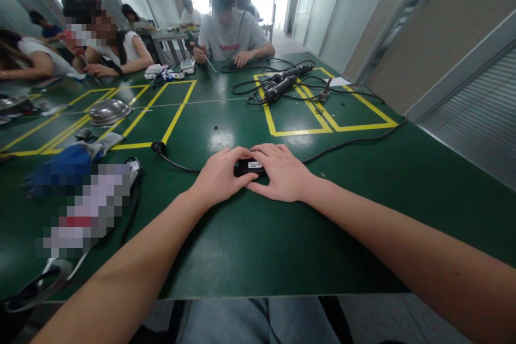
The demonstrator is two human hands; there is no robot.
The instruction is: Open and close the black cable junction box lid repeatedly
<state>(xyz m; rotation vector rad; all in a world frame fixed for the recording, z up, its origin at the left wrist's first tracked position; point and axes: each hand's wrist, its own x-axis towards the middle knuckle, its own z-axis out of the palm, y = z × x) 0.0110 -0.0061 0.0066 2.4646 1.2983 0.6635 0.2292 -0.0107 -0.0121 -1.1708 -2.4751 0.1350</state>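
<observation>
On the green table in front of me lies a black box-shaped power adapter [244, 167] with a white label, mostly covered by my hands. My left hand [220, 176] curls round its left end, thumb along the near side. Round the right end is my right hand [282, 174], its fingers over the top and its thumb nearly touching the left thumb. From the left side a black cord [179, 165] runs to a round black plug [158, 147]. Another black cable [346, 143] leaves on the right and reaches the table's far right edge.
Blue-grey gloves [66, 164] and a blurred pale packet [97, 199] lie to the left, near a metal bowl [109, 111]. Black electric screwdrivers [282, 86] with tangled cords rest beyond my hands. Across the table [258, 247], a person in a grey shirt [234, 35] holds a thin tool.
</observation>
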